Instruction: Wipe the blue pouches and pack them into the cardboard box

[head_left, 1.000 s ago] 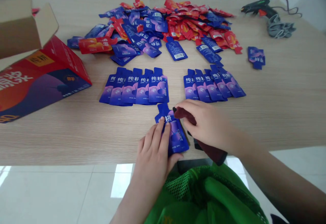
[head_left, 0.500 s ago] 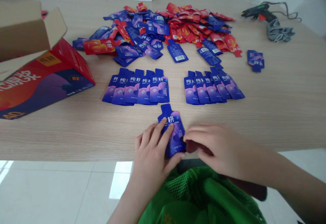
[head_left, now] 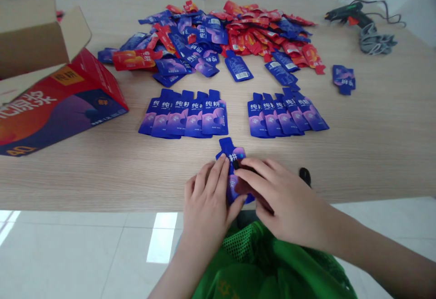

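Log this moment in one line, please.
left hand: pressing blue pouch | right hand: on same pouch, over a dark object | table: two pouch rows
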`<action>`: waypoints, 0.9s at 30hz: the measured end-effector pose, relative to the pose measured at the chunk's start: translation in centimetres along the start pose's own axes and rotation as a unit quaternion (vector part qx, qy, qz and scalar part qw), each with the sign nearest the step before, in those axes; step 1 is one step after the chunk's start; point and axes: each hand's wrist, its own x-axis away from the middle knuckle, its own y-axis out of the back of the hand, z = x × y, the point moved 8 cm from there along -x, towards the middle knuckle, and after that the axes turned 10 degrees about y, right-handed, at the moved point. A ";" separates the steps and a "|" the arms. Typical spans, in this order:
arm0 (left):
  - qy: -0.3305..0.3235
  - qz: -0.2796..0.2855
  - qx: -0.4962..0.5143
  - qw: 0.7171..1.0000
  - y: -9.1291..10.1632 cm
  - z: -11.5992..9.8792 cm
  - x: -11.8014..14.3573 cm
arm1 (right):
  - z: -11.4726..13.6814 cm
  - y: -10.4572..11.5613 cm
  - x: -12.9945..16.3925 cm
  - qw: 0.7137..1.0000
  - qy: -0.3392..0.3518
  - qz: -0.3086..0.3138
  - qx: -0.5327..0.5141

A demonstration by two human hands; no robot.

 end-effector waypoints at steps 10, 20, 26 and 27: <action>0.010 -0.008 -0.025 1.000 -0.1 -0.1 0.2 | -1.7 3.3 -2.7 0.995 -0.014 -0.095 -0.041; 0.015 0.006 -0.016 1.000 -0.4 -0.1 0.1 | 0.9 0.2 -0.8 0.995 0.068 0.044 -0.059; 0.029 0.012 -0.014 0.999 -0.1 0.1 0.0 | 0.5 1.7 -1.4 0.994 0.050 0.011 -0.097; 0.031 0.011 -0.017 0.999 0.0 0.2 -0.1 | 0.2 2.1 -2.0 0.995 0.046 -0.017 -0.084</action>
